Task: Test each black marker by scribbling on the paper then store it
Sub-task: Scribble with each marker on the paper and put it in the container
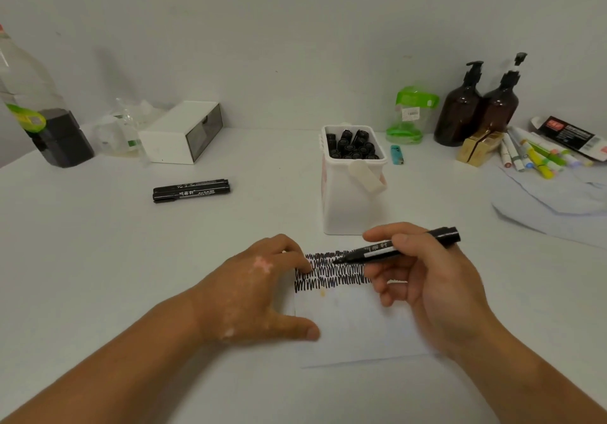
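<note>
1. Your right hand (427, 279) pinches a slim black plastic marker (394, 248), tip at the scribbles, testing its ink.
2. Your left hand (259, 289) lies flat, pinning the white paper sheet (354, 325) steady.
3. Just behind, a white plastic tub (351, 200) stores black markers; two loose black markers (190, 190) lie further left, likely untested.

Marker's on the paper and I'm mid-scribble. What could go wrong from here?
1. The marker in the right hand has its tip close to the fingertips of the left hand, which presses the paper. A stray stroke could ink them or the white table.
2. The white container stands just beyond the paper, already crowded with markers. Pushing this one in carelessly might jam or tip it.
3. The two markers lying apart on the left could be overlooked.
</note>
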